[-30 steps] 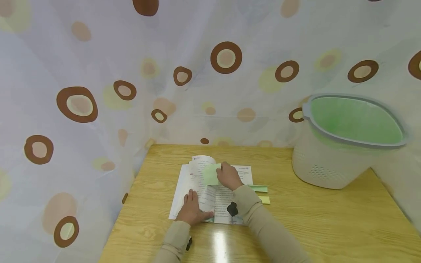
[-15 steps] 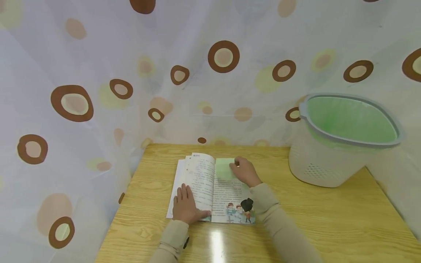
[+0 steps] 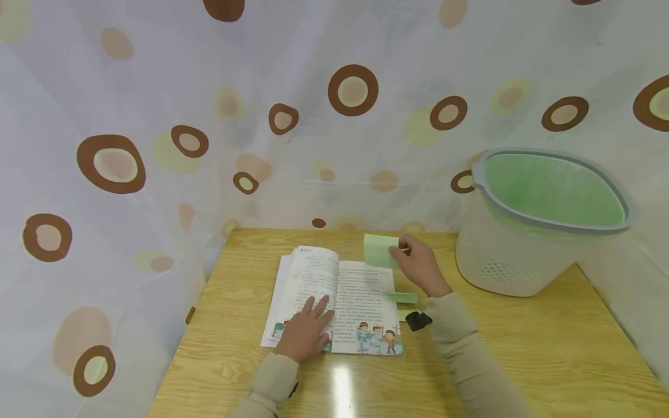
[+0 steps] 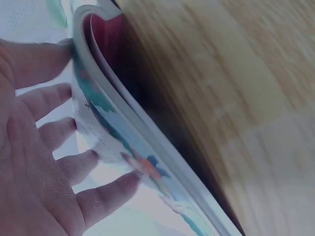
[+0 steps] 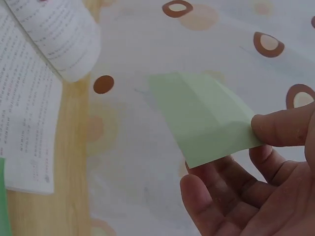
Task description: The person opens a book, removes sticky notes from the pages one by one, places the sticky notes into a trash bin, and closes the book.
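An open book point(image 3: 366, 296) with printed text and cartoon children lies on the wooden table. My left hand point(image 3: 305, 330) rests on its left page near the spine, fingers spread; the left wrist view shows the fingertips on the curving page. A pale green sticky note point(image 5: 202, 118) is pinched by its edge between the thumb and fingers of my right hand point(image 3: 418, 264). The note is beyond the book's upper right corner and shows a crease. A green sticky tab point(image 3: 402, 297) and a yellow tab point(image 3: 405, 315) stick out from the book's right edge.
A white laundry basket point(image 3: 509, 261) with a grey rim and green inside stands at the table's back right. A wall covering point(image 3: 292, 203) with brown and yellow circles rises behind and to the left of the table point(image 3: 235, 273).
My right hand has drawn the green sticky note rightward, off the book's pages and past its top edge. My left hand has stayed on the left page, its fingers shifting toward the spine.
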The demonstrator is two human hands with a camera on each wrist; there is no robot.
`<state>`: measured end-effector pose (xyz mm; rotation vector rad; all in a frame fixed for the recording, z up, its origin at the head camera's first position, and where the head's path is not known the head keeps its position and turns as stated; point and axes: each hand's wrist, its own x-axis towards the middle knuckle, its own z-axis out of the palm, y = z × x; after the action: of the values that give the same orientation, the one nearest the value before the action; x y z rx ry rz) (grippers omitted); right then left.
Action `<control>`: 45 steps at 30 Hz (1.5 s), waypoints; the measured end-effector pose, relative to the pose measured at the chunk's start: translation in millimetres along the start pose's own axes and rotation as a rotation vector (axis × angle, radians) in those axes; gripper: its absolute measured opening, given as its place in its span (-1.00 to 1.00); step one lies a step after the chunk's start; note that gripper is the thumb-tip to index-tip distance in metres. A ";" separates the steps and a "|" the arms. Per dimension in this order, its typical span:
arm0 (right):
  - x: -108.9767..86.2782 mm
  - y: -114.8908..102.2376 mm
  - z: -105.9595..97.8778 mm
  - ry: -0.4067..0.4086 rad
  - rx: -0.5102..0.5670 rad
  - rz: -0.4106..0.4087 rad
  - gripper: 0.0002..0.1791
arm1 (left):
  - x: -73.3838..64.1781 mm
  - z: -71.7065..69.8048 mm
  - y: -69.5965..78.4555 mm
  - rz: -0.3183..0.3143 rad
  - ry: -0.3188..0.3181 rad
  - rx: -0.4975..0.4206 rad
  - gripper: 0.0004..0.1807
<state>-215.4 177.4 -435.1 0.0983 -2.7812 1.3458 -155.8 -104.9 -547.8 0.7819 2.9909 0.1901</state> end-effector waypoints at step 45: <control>-51.5 -9.7 -188.7 0.653 0.219 0.062 -0.90 | -8.0 24.6 3.5 -0.174 0.041 -0.183 0.05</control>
<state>-159.9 321.2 -314.3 -0.3568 -2.1086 1.3760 -145.3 -103.1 -571.6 0.5035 3.0023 0.4693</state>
